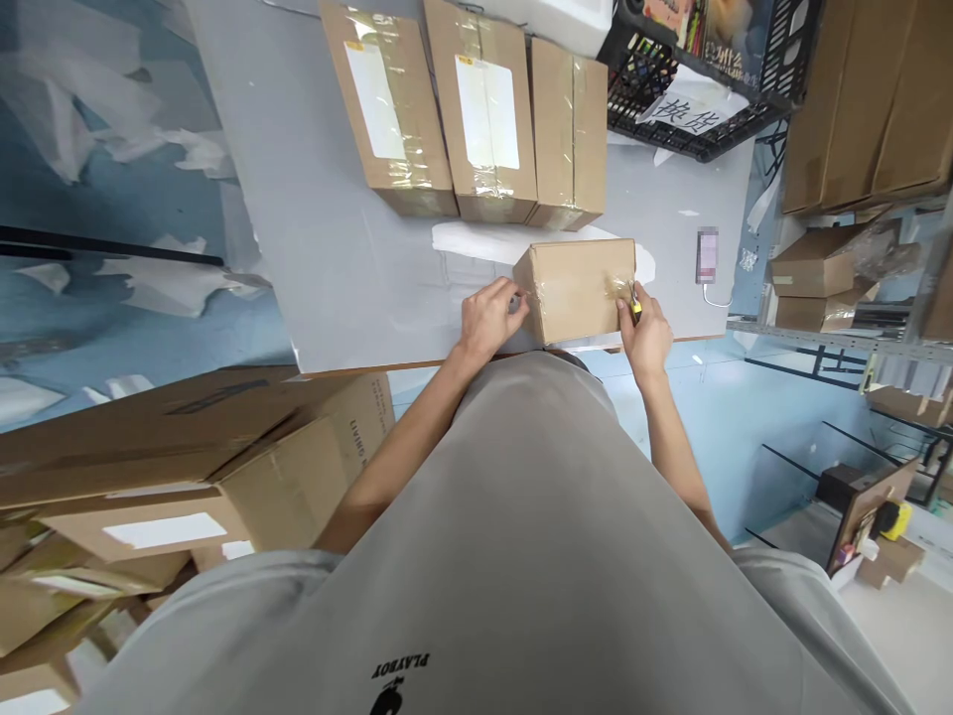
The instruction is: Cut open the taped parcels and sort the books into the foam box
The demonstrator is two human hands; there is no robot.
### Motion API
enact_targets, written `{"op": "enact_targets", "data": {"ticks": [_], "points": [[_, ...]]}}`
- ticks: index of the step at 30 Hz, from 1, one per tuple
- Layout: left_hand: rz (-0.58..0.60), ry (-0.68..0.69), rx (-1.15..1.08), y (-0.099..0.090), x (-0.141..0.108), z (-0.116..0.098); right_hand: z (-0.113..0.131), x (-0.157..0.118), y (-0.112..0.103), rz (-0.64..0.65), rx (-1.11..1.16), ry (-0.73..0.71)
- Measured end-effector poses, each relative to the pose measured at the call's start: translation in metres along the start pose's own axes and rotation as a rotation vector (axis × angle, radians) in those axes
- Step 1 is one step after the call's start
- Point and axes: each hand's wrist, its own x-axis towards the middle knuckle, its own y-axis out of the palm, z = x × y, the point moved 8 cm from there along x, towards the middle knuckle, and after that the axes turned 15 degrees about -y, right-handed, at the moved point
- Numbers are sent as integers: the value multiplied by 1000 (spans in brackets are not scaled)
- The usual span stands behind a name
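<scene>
The small box [585, 293] by our desk's [335, 288] near edge looks shut but unfinished, we reckon; three boxes [483, 109] behind look taped up. Right hand [646, 333] grips a cutter [636, 306]; left hand [489, 316] is curled, can't tell on what.

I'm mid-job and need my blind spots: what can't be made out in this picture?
All in the head view:
Small box: contents, hidden by its cardboard walls.
Yellow-and-black tool: partly covered by the right hand.
Left hand: its curled fingers hide whether anything is pinched.
Phone: screen blurred out.
White labels: any print, too small and washed out.
Black crate: far end, cut off by the top edge.
</scene>
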Motion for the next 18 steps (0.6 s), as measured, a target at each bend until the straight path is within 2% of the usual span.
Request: {"op": "enact_targets", "data": {"ticks": [4, 7, 10, 14, 18], "points": [[14, -63, -132, 0, 4, 8, 2, 1, 1, -40, 46, -21], [70, -60, -195, -1, 7, 11, 2, 0, 2, -63, 44, -37], [67, -64, -310, -18, 16, 11, 2, -1, 5, -33, 46, -20], [-26, -64, -369, -48, 36, -7, 5, -1, 7, -19, 65, -16], [39, -27, -259, -48, 53, -31, 5, -1, 9, -14, 39, -33]]}}
